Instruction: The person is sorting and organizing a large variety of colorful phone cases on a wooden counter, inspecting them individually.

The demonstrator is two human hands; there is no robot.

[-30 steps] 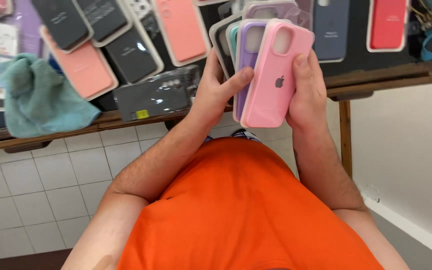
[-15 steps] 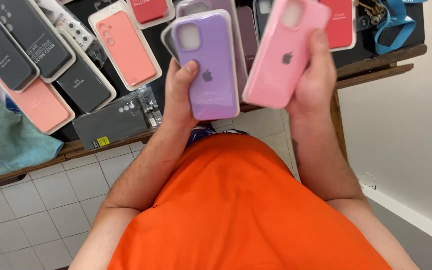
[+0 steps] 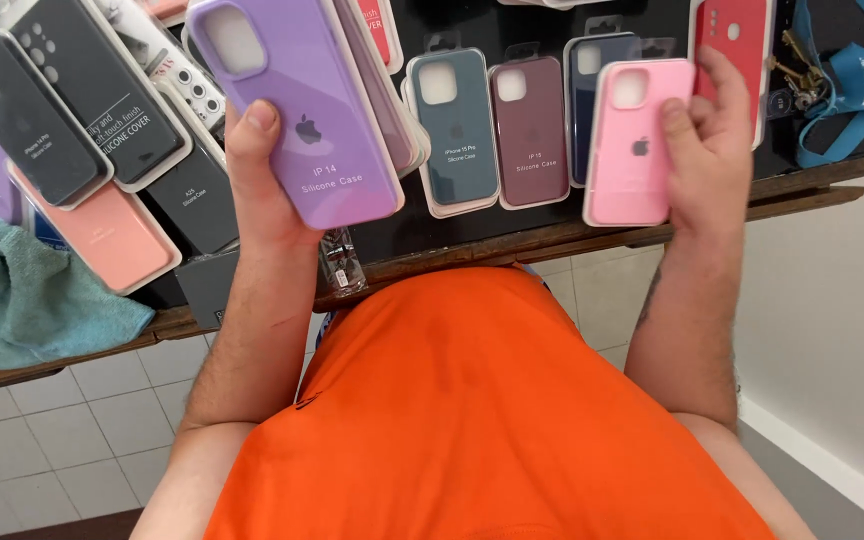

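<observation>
My left hand [image 3: 257, 185] holds a stack of boxed phone cases, with a lilac case [image 3: 297, 105] on top and my thumb pressed on its front. My right hand [image 3: 712, 140] grips a single pink boxed case [image 3: 627, 150] by its right edge, holding it low over the black table [image 3: 512, 230]. The two hands are well apart. Between them lie a grey-blue case [image 3: 452, 130], a maroon case [image 3: 530, 130] and a dark blue case [image 3: 580, 75] flat on the table.
More boxed cases in black [image 3: 102, 90], salmon [image 3: 102, 235] and red [image 3: 737, 40] cover the table. A teal cloth [image 3: 22, 295] lies at the left edge. Keys on a blue lanyard [image 3: 837, 75] sit at the right. My orange shirt [image 3: 472, 420] fills the foreground.
The pink case, once stacked with the lilac one, has been drawn off to the right in my right hand. My left hand kept the lilac stack and shifted left.
</observation>
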